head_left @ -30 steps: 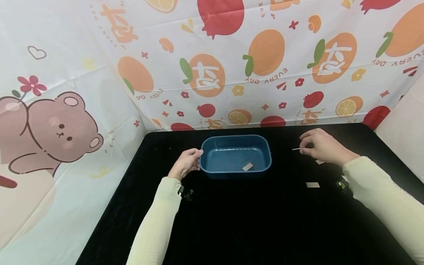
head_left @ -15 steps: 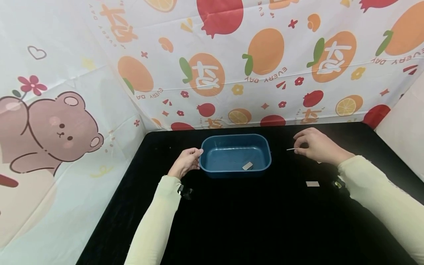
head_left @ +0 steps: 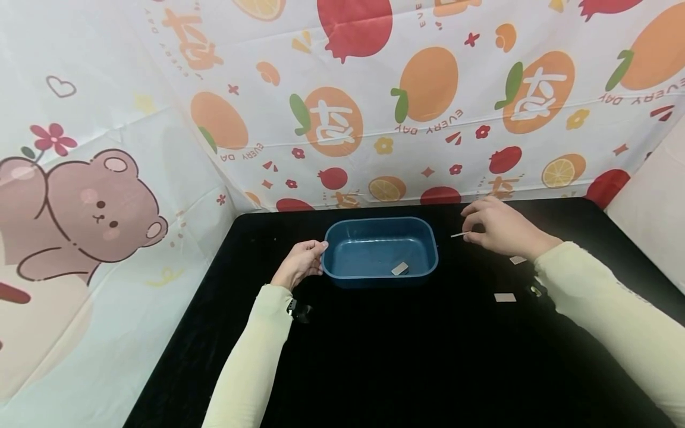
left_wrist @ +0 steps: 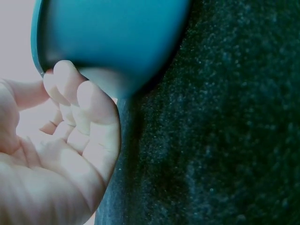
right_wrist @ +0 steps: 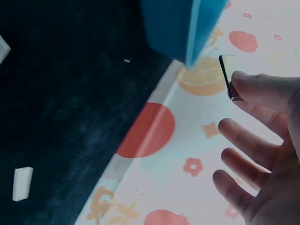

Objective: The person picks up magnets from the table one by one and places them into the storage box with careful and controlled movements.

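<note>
A blue rectangular plastic basin (head_left: 380, 277) stands on the black table, with one small pale rectangular block (head_left: 399, 268) lying inside near its front right. My left hand (head_left: 299, 263) pinches the basin's left rim; in the left wrist view the thumb and bent fingers (left_wrist: 86, 103) meet at the edge. Right of the basin, raised over the table, my right hand (head_left: 500, 229) pinches a thin flat rectangular block (right_wrist: 229, 70) between thumb and index finger. Its other fingers are spread apart. The block appears edge-on in the head view.
Two more pale blocks lie on the black table: one flat block (head_left: 505, 297) toward the front and another block (head_left: 517, 260) below the right wrist. A fruit-print cloth (head_left: 428, 148) hangs behind the table, and a bear-print cloth (head_left: 101, 202) hangs at left.
My right hand has moved left and slightly up toward the basin, carrying the flat block. The block under the right wrist shows more fully now. My left hand and the basin have stayed put.
</note>
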`<state>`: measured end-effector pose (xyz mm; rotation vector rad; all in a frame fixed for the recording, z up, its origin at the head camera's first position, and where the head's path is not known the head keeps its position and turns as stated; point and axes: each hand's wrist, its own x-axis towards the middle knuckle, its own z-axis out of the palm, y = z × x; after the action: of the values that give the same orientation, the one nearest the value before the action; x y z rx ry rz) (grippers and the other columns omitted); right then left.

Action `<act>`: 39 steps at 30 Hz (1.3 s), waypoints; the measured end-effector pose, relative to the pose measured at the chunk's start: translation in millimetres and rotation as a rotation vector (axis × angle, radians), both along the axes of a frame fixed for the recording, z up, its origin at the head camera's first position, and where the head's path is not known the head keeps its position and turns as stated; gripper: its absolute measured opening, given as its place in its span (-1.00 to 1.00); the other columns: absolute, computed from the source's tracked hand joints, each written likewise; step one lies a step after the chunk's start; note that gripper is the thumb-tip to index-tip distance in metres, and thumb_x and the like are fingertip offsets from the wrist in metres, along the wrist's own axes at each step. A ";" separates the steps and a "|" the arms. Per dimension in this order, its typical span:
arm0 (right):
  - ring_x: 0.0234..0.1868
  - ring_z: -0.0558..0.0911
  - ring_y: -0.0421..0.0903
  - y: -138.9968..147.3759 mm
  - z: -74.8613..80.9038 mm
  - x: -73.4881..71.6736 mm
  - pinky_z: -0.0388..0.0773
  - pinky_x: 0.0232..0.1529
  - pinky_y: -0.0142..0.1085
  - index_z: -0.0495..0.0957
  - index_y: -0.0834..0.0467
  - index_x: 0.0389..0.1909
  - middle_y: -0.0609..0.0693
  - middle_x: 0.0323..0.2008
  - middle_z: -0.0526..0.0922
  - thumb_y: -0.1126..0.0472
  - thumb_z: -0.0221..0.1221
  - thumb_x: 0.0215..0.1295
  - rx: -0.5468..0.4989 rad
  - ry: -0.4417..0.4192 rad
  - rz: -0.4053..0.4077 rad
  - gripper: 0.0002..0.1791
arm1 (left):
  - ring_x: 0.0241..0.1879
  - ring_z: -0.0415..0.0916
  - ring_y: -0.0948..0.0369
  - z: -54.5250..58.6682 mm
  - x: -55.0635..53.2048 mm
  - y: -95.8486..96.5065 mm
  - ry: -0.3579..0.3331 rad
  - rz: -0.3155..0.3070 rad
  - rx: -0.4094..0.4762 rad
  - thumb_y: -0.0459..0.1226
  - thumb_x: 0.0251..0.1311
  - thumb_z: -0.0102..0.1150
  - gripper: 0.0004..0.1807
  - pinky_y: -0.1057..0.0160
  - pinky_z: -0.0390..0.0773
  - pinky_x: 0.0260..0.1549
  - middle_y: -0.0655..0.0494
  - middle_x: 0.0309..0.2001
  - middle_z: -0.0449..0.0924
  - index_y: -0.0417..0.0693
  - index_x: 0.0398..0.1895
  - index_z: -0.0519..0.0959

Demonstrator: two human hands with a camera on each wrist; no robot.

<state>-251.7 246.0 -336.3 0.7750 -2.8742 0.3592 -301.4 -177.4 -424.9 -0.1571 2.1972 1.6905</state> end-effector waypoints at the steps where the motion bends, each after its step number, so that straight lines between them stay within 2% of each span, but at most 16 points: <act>1: 0.20 0.46 0.25 -0.9 3.2 -1.5 0.42 0.24 0.23 0.72 0.09 -0.37 0.23 0.06 0.64 0.22 0.39 0.16 0.001 0.007 0.000 -0.95 | -0.59 0.48 0.28 0.0 0.1 -0.1 -0.002 0.000 -0.001 -0.07 0.49 0.00 -0.64 0.34 0.57 -0.46 0.19 -0.57 0.48 -0.25 -0.17 0.45; 5: 0.18 0.48 0.23 -6.2 14.7 -6.2 0.42 0.23 0.21 0.72 0.10 -0.38 0.22 0.06 0.64 0.22 0.40 0.15 0.001 0.022 -0.002 -0.95 | -0.58 0.49 0.28 0.7 0.7 -0.5 -0.007 -0.002 -0.005 -0.06 0.48 0.00 -0.63 0.35 0.58 -0.45 0.19 -0.57 0.48 -0.25 -0.19 0.45; 9: 0.17 0.48 0.23 -13.1 20.2 -11.9 0.41 0.21 0.21 0.72 0.10 -0.35 0.23 0.07 0.64 0.22 0.37 0.19 -0.030 -0.031 -0.001 -0.96 | -0.59 0.49 0.28 1.5 1.2 -1.1 -0.012 0.000 -0.015 -0.06 0.49 0.00 -0.63 0.35 0.59 -0.46 0.19 -0.56 0.48 -0.26 -0.17 0.45; 13: 0.19 0.46 0.25 -19.9 18.9 -19.6 0.34 0.27 0.25 0.72 0.11 -0.33 0.25 0.08 0.64 0.22 0.34 0.23 -0.058 -0.080 -0.006 -0.95 | -0.59 0.48 0.28 0.9 0.5 -0.7 -0.022 0.006 -0.023 -0.07 0.49 0.00 -0.65 0.35 0.58 -0.46 0.20 -0.57 0.45 -0.23 -0.17 0.46; 16: 0.18 0.48 0.25 -28.1 18.2 -22.6 0.32 0.28 0.24 0.73 0.11 -0.35 0.24 0.06 0.65 0.22 0.35 0.21 -0.042 -0.078 -0.010 -0.95 | -0.58 0.48 0.28 0.0 0.2 0.0 -0.028 0.007 -0.025 -0.06 0.48 0.00 -0.67 0.34 0.59 -0.46 0.20 -0.56 0.45 -0.18 -0.21 0.47; 27: 0.17 0.48 0.20 -68.9 19.6 -24.3 0.42 0.28 0.14 0.74 0.15 -0.33 0.21 0.04 0.67 0.23 0.36 0.21 -0.010 -0.096 0.066 -0.93 | -0.57 0.48 0.26 2.2 0.2 -2.6 -0.036 0.007 -0.020 -0.04 0.48 0.00 -0.63 0.34 0.59 -0.45 0.19 -0.55 0.45 -0.23 -0.15 0.46; 39: 0.14 0.49 0.09 -98.9 5.1 -23.5 0.53 0.21 0.01 0.75 0.09 -0.31 0.14 0.04 0.67 0.18 0.36 0.22 0.020 -0.157 0.103 -0.92 | -0.58 0.47 0.26 -0.1 -0.2 -0.7 -0.037 0.017 -0.011 -0.03 0.47 0.01 -0.66 0.35 0.59 -0.46 0.19 -0.56 0.45 -0.13 -0.27 0.48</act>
<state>-275.2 147.1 -331.2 0.9404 -2.9936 0.4226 -301.6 -178.1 -424.9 -0.2085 2.1846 1.6706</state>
